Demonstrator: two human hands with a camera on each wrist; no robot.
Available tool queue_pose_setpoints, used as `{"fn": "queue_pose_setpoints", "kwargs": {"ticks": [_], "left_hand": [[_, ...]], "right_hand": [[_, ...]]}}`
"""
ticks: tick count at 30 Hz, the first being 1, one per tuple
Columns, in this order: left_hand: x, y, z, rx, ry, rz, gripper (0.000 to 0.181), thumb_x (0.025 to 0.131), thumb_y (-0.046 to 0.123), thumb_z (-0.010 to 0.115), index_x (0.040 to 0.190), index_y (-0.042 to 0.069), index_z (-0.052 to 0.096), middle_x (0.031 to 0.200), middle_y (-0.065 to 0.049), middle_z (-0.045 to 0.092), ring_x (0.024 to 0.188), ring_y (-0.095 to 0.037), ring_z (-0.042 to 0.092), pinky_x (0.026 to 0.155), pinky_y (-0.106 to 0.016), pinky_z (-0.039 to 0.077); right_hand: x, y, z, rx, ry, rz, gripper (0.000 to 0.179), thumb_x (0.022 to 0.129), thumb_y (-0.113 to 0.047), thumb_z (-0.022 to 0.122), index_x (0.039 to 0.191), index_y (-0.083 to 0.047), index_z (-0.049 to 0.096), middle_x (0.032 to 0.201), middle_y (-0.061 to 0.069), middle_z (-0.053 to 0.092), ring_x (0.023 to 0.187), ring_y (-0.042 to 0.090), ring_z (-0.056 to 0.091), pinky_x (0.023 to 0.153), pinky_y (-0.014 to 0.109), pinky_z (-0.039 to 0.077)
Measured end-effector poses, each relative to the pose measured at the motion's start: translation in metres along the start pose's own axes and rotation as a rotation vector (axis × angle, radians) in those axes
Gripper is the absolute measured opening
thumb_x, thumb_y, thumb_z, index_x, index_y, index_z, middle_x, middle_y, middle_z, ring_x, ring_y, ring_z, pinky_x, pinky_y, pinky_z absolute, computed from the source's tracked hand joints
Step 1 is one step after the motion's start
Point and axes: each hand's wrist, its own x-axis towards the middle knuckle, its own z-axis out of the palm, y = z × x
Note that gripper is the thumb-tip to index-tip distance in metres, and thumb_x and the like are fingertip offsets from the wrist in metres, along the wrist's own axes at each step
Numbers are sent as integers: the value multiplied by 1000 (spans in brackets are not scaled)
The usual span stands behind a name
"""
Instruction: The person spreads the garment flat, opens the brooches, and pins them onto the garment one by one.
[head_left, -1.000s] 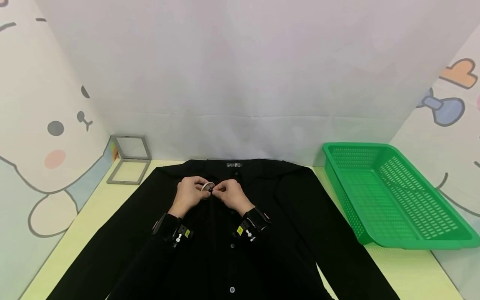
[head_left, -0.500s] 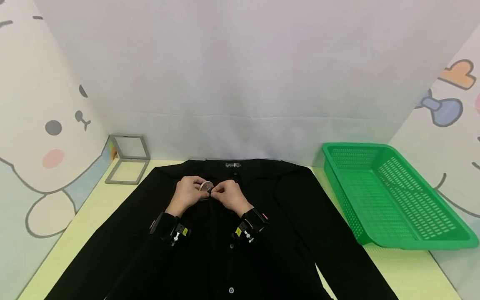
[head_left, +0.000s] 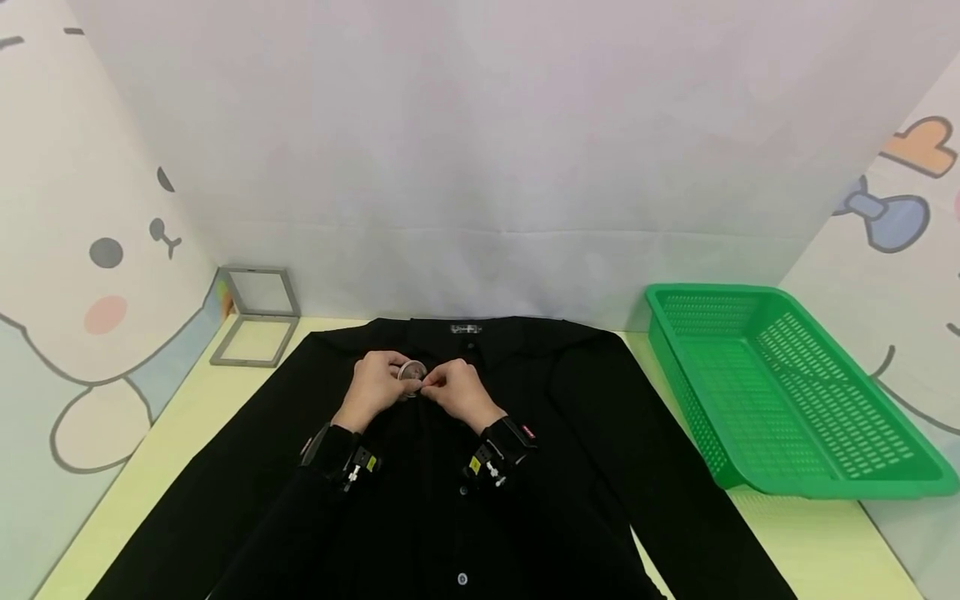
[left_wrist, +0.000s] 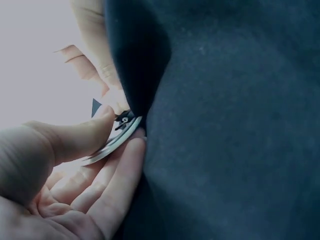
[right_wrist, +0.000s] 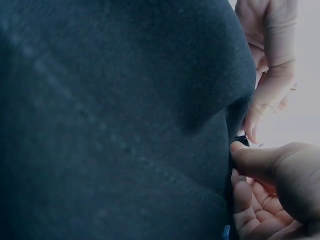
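A black long-sleeved button-up shirt (head_left: pixel 592 383) lies spread out with its collar at the far side. Near the collar, my left hand (head_left: pixel 372 386) holds a round silver-rimmed pin badge (head_left: pixel 412 372) between thumb and fingers. In the left wrist view the badge (left_wrist: pixel 115 145) stands edge-on against the shirt, its small dark clasp (left_wrist: pixel 125 120) beside the thumb tip. My right hand (head_left: pixel 459 390) meets the left one there, pinching a bit of the shirt at the badge's edge. The right wrist view has the right thumb (right_wrist: pixel 250 159) at the fabric edge; the pinched spot is mostly hidden.
A green perforated basket (head_left: pixel 693 400) stands at the right, beside the shirt's sleeve. At the back left, an opened grey-framed case (head_left: pixel 270 317) leans against the wall. The pale yellow table (head_left: pixel 810 542) shows around the shirt, with cartoon-printed walls on both sides.
The badge has tilted so that more of its flat back faces up. Both hands stay together at the same spot, with only small finger movements; the head view has shifted slightly.
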Motion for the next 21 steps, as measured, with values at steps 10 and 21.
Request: {"fn": "queue_pose_setpoints", "kwargs": {"ticks": [10, 21], "left_hand": [[2, 0, 3, 34, 7, 6, 25, 92, 11, 78, 114, 0, 73, 94, -15, 75, 69, -15, 70, 66, -29, 58], [-1, -2, 3, 55, 11, 27, 22, 94, 9, 76, 114, 0, 72, 99, -18, 74, 74, -19, 72, 67, -30, 59]], "right_hand": [[0, 0, 1, -9, 12, -14, 9, 98, -14, 71, 96, -10, 79, 93, 4, 75, 73, 9, 62, 67, 24, 50], [-4, -3, 0, 12, 19, 5, 9, 99, -14, 70, 97, -11, 79, 95, 4, 75, 78, 12, 65, 70, 25, 51]]}}
